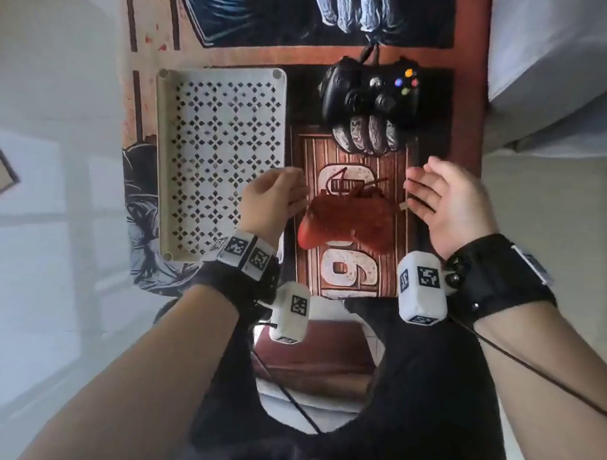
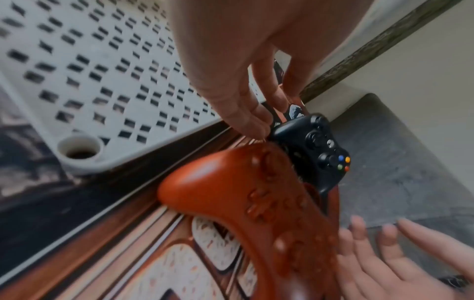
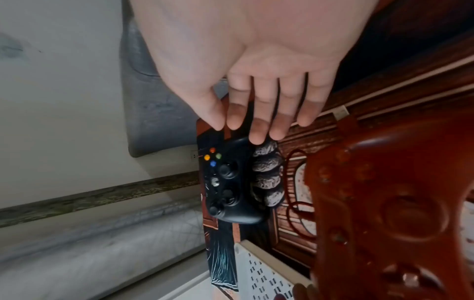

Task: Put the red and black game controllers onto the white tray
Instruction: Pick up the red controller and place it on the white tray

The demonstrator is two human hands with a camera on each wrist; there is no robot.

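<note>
Lying face up on the printed mat (image 1: 435,94), the red controller (image 1: 346,222) is glossy, with raised buttons and round stick wells, and its thin red cord (image 1: 350,182) loops on the mat just beyond it. Both hands flank it: the left hand (image 1: 271,197) with relaxed fingers close to its left grip, the right hand (image 1: 443,205) spread flat with straight fingers at its right side; neither holds anything. Farther away sits the black controller (image 1: 371,92), with coloured face buttons and a black cable. Left of both lies the white tray (image 1: 162,144), perforated in a diamond pattern.
</note>
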